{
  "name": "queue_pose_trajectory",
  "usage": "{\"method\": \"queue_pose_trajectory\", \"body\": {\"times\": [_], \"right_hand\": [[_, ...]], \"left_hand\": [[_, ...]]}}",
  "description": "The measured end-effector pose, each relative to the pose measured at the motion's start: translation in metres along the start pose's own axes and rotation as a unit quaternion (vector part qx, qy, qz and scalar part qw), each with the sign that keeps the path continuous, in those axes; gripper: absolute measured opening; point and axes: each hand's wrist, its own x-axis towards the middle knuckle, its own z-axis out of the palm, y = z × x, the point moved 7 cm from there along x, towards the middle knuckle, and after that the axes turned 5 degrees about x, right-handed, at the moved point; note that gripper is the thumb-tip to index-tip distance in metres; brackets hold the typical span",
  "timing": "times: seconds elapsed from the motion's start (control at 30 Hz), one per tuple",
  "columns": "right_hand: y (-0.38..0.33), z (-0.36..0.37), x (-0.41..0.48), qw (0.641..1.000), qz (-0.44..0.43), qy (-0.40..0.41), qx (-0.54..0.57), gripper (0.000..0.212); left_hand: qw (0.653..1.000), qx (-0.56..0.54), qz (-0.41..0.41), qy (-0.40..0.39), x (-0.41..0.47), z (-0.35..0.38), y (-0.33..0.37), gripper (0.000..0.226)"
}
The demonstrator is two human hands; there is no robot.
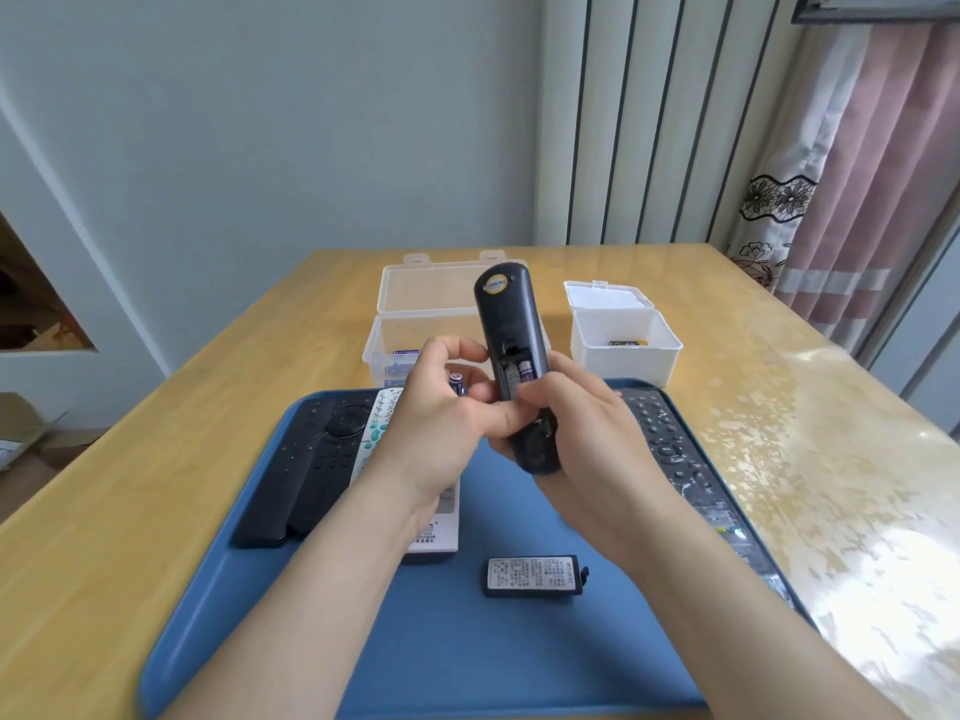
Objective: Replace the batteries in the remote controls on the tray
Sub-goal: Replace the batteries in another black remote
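Black remote (506, 309), its battery bay open, is held above the blue tray (519, 657) by the right hand (587, 433), which is curled round its lower end with the thumb on a purple battery (525, 371) seated inside. A second battery (456, 383) is pinched in the left hand (447, 413). Step in hand: loading fresh batteries. Next, the second battery must be aligned with the empty slot and the cover (535, 575), lying on the tray, refitted.

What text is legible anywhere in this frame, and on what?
Nothing legible.
Label on the battery cover on the tray: too small.
Round yellow sticker on the black remote, held up: blurred.
Print at the near end of the white remote: blurred.
Label on the purple battery in the left hand: blurred.
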Motion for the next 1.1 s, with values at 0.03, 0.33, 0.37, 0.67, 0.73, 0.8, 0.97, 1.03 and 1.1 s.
{"method": "queue_pose_trajectory", "body": {"times": [0.03, 0.33, 0.37, 0.67, 0.73, 0.8, 0.97, 1.03, 1.1], "right_hand": [[0.001, 0.000, 0.001, 0.998, 0.015, -0.001, 0.053, 0.030], [-0.017, -0.016, 0.003, 0.993, 0.000, 0.026, 0.117, 0.027], [-0.019, -0.018, 0.003, 0.993, -0.006, 0.034, 0.116, 0.028], [-0.011, -0.017, 0.002, 0.997, 0.017, 0.016, 0.073, 0.016], [-0.008, -0.010, 0.000, 0.999, 0.018, -0.011, 0.036, 0.024], [-0.006, -0.008, -0.001, 1.000, 0.024, -0.011, 0.013, 0.025], [-0.004, -0.013, 0.002, 0.997, 0.052, 0.033, 0.050, 0.030], [-0.003, -0.015, 0.003, 0.997, 0.044, 0.040, 0.051, 0.034], [-0.003, -0.015, 0.004, 0.998, 0.034, 0.044, 0.043, 0.035]], "left_hand": [[1.000, -0.001, -0.010, -0.015, 0.000, 0.000, -0.002, 0.050], [0.974, -0.224, -0.014, -0.044, 0.003, -0.009, 0.003, 0.027], [0.973, -0.228, -0.006, -0.044, 0.003, -0.011, 0.004, 0.025], [0.976, -0.205, 0.056, -0.057, -0.001, -0.010, 0.016, 0.014], [0.979, -0.191, 0.064, -0.037, -0.001, -0.010, 0.016, 0.019], [0.988, -0.138, 0.075, -0.004, -0.001, -0.014, 0.017, 0.025], [0.985, 0.061, 0.163, 0.011, -0.007, -0.013, 0.031, 0.038], [0.978, 0.101, 0.181, -0.011, -0.011, -0.003, 0.034, 0.035], [0.968, 0.144, 0.203, -0.017, -0.013, 0.002, 0.036, 0.028]]}}
